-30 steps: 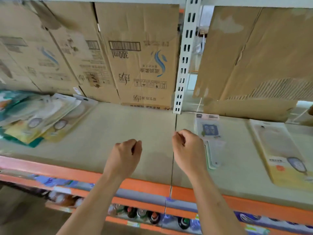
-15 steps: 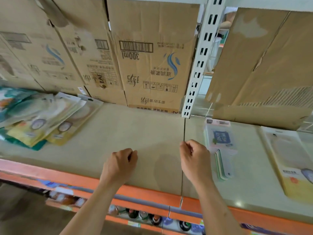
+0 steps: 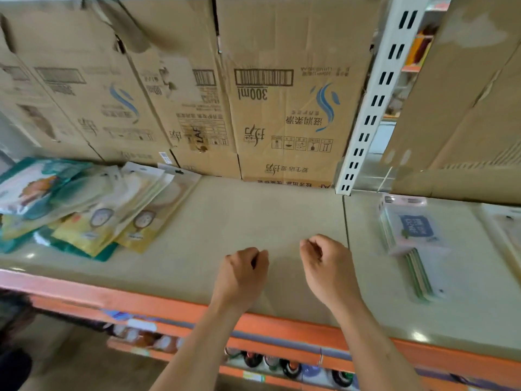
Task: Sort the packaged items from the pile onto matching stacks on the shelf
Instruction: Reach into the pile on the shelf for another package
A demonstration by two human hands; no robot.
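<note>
Both hands have shifted left along the shelf (image 3: pixel 225 221) since a second ago: the right hand (image 3: pixel 327 266), which then lay over the seam between the two shelf boards, is now just left of that seam, and the left hand (image 3: pixel 244 273) has moved with it, the two near each other but apart. Each hand is curled into a loose fist with the thumb against the bent fingers, and neither holds anything; whether they touch the board or hang just above it cannot be told. The pile of packaged items (image 3: pixel 93 210) lies well to the left of the hands, a fanned heap of flat yellow, white and teal packs that overlap one another. To the right, past the seam, sits a stack of flat packs with a blue label (image 3: pixel 408 235), and another pale pack (image 3: pixel 507 230) shows at the right edge, cut off and blurred. Cardboard boxes (image 3: pixel 287 108) stand along the far side of the shelf, split by a white slotted upright (image 3: pixel 375 103). An orange beam (image 3: pixel 141 300) edges the near side, with bottles (image 3: pixel 282 362) on the level below.
</note>
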